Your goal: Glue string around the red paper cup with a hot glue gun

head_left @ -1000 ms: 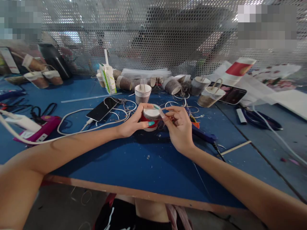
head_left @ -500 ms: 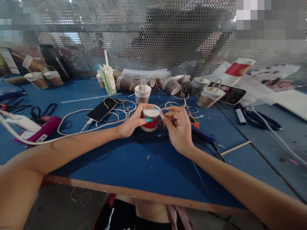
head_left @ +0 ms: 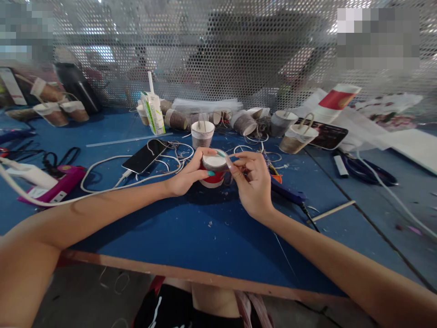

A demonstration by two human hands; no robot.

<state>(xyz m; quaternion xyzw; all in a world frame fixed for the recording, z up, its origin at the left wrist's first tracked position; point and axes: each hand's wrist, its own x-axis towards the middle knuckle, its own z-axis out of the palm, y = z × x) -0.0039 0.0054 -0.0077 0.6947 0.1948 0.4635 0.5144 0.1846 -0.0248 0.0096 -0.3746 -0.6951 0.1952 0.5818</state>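
Note:
My left hand [head_left: 189, 175] grips a small red paper cup [head_left: 212, 169] turned bottom-up on the blue table [head_left: 191, 237]; its white base faces up. My right hand [head_left: 253, 184] pinches a thin strand of twine [head_left: 228, 159] against the cup's upper edge on the right side. Both hands meet at the cup near the middle of the table. A twine-wrapped cup [head_left: 202, 134] stands upright just behind it.
Several twine-wrapped cups [head_left: 244, 122] lie along the perforated metal screen [head_left: 218, 54]. A phone [head_left: 146, 156] with white cable, a juice carton [head_left: 153, 113], a pink device [head_left: 54, 187], a glue gun [head_left: 288, 193], a second phone [head_left: 326, 135] and scissors [head_left: 368, 171] surround the hands.
The cup has tipped slightly and my fingers have shifted around its rim; both hands stay in place on it.

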